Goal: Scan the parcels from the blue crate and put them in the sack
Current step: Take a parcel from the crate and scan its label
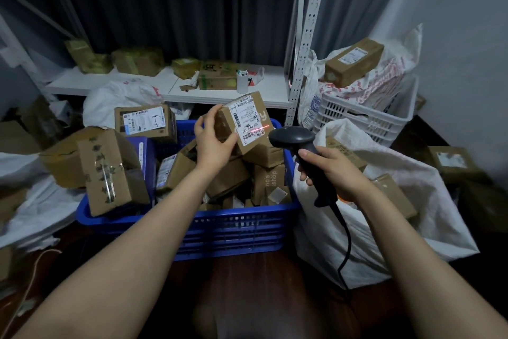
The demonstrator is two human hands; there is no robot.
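My left hand point(213, 140) grips a small cardboard parcel point(247, 121) above the blue crate point(233, 231), its white label turned toward me. My right hand point(332, 171) holds a black barcode scanner point(299, 140) by the handle, its head just right of the parcel. A red scan line lies across the label's barcode. The blue crate is packed with several cardboard parcels. To its right stands the open white sack point(384, 217) with brown boxes inside.
A white crate point(365, 116) lined with a bag holding a long box stands at the back right. A white metal shelf point(176, 86) with several boxes runs behind. More parcels and white bags are piled at the left. The scanner cable point(347, 242) hangs in front of the sack.
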